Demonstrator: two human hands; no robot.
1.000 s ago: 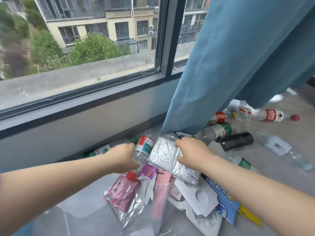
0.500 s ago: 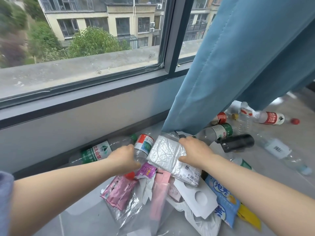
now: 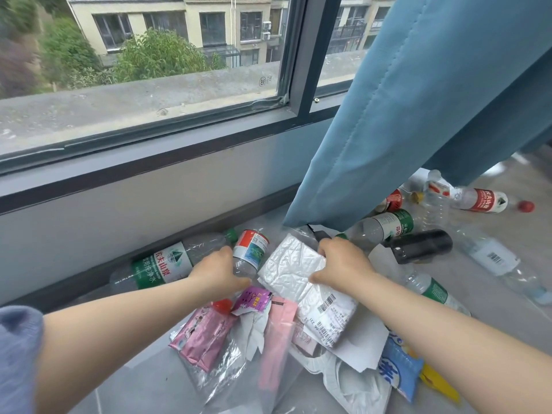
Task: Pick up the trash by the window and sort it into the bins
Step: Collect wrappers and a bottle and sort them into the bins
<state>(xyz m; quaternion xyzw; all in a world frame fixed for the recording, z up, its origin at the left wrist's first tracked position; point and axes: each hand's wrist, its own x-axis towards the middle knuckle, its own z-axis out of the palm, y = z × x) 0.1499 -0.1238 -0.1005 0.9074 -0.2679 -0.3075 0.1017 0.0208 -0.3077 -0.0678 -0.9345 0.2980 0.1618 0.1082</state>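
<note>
Both hands reach into the litter on the floor (image 3: 493, 306) under the window (image 3: 149, 70); the left hand (image 3: 219, 271) is wrapped around a clear bottle with a red-and-white label (image 3: 249, 252), its red cap (image 3: 222, 305) pointing toward the person; the right hand (image 3: 343, 261) pinches the edge of a white padded mailer (image 3: 301, 270), fingers curled over it; pink wrappers (image 3: 203, 339) lie just beneath; more bottles (image 3: 385, 227) are scattered by the blue curtain (image 3: 418, 115).
</note>
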